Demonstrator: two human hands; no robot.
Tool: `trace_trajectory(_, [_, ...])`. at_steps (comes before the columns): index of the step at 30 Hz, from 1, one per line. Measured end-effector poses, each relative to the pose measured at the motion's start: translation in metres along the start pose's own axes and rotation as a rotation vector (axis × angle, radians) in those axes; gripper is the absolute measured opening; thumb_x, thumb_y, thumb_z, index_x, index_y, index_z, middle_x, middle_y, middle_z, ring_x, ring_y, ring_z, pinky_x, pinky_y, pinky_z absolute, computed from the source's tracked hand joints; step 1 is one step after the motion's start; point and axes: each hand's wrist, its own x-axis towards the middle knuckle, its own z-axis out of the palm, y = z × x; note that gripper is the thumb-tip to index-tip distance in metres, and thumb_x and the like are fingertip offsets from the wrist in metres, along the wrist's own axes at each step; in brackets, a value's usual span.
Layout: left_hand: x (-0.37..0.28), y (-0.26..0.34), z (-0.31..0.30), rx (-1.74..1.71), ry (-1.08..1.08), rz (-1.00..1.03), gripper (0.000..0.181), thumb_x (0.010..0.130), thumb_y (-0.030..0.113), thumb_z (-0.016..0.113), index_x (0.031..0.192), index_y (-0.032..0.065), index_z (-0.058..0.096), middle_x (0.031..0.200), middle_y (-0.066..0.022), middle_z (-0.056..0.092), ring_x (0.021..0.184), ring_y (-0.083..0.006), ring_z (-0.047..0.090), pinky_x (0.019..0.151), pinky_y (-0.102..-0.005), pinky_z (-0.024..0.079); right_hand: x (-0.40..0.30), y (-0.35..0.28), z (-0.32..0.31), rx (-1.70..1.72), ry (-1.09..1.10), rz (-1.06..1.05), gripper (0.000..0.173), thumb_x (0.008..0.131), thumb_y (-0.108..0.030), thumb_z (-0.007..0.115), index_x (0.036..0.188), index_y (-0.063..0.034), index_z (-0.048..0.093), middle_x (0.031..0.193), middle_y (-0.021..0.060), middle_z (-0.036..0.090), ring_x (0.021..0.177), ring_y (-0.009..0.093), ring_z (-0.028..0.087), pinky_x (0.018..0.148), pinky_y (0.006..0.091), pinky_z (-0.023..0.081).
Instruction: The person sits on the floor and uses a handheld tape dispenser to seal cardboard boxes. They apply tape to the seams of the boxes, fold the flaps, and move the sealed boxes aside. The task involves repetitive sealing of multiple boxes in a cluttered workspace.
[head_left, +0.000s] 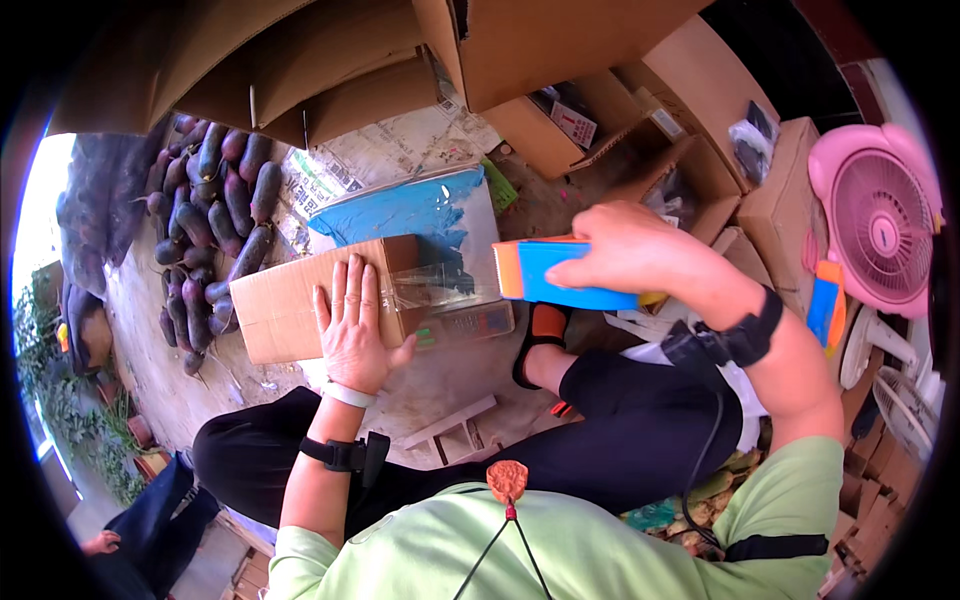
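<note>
My left hand (355, 341) lies flat on the top of a small cardboard box (281, 300), its fingers slightly spread and the thumb over the near right edge. In my right hand (626, 247) is a blue and orange packing tape dispenser (544, 274), held to the right of the box with its toothed orange end facing it. Clear tape (442, 281) stretches from the box's right side towards the dispenser. Beneath the tape and box is a larger carton (461, 217) with torn blue covering on its top.
Many long dark radishes (199, 221) lie on the floor at left. Large open cartons (540, 52) overhang the far side. A pink fan (881, 225) and another blue-orange dispenser (823, 307) are at right. Another person's hand (101, 541) shows at lower left.
</note>
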Motion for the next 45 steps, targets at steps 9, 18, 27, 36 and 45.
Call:
trace_trajectory(9, [0.003,0.003,0.003,-0.040,0.035,0.022,0.104,0.061,0.047,0.074,0.144,0.0009,0.033,0.152,-0.0152,0.030,0.143,-0.0304,0.023,0.115,-0.0544,0.009,0.067,-0.045,0.050,-0.064,0.068,0.160,0.058,0.068,-0.045,0.069,0.102,0.0018,0.069,0.104,0.0219,0.067,0.098,0.034,0.065,0.085,0.0385,0.051])
trace_trajectory(18, [0.000,0.002,0.002,-0.037,0.012,-0.002,0.103,0.061,0.046,0.074,0.144,0.0003,0.033,0.152,-0.0155,0.031,0.143,-0.0312,0.023,0.115,-0.0549,0.011,0.108,-0.027,0.085,0.185,-0.015,0.030,0.062,0.063,-0.048,0.072,0.099,0.0019,0.069,0.100,0.0216,0.068,0.095,0.034,0.066,0.082,0.0395,0.052])
trace_trajectory(27, [0.001,0.004,0.005,-0.037,0.003,-0.010,0.103,0.061,0.046,0.075,0.143,-0.0006,0.033,0.151,-0.0163,0.031,0.143,-0.0316,0.024,0.115,-0.0552,0.010,0.114,-0.072,0.081,0.101,0.019,0.094,0.056,0.064,-0.045,0.073,0.096,0.0002,0.071,0.099,0.0212,0.068,0.093,0.033,0.067,0.081,0.0393,0.052])
trace_trajectory(36, [-0.001,0.004,-0.001,-0.042,0.030,-0.010,0.105,0.060,0.045,0.076,0.144,0.0002,0.032,0.151,-0.0151,0.031,0.143,-0.0313,0.023,0.115,-0.0540,0.011,0.124,-0.105,0.093,0.020,0.161,0.113,0.039,0.077,-0.032,0.063,0.100,-0.0010,0.071,0.106,0.0201,0.067,0.104,0.034,0.064,0.089,0.0390,0.051])
trace_trajectory(45, [-0.001,0.006,0.000,-0.052,0.044,-0.015,0.103,0.061,0.044,0.075,0.144,0.0008,0.032,0.152,-0.0140,0.031,0.143,-0.0295,0.023,0.116,-0.0534,0.010,-0.010,-0.003,0.032,0.061,0.646,0.076,0.057,0.074,-0.052,0.064,0.095,0.0011,0.064,0.089,0.0223,0.067,0.086,0.038,0.065,0.076,0.0447,0.052])
